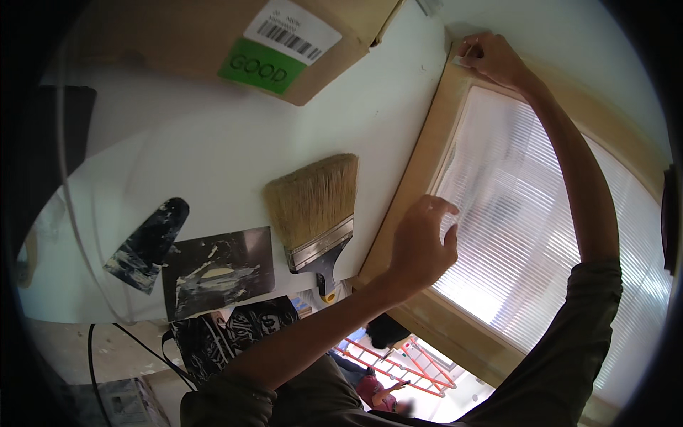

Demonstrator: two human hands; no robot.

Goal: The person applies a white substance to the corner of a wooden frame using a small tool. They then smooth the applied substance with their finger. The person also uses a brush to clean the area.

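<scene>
A tan wooden frame (400, 235) surrounds a ribbed translucent panel (498, 199) on my right. At the frame's far corner, where it meets the white wall, my right hand (492, 60) is closed in a pinch. A small pale piece (464, 62) shows at its fingertips; I cannot tell its kind. My left hand (425, 242) is raised in front of the frame's left side, fingers curved and thumb apart, holding nothing. Whether its fingertips touch the panel is unclear. Left of it lies a wide paintbrush (313, 206) with tan bristles and a dark handle.
On the white surface (192, 164) lie a putty-smeared dark plate (220, 274) and a black smeared scraper (149, 245). A cardboard box (171, 43) stands at the far left. Below are a black patterned bag (235, 327), an orange ladder (395, 368) and another person (373, 390).
</scene>
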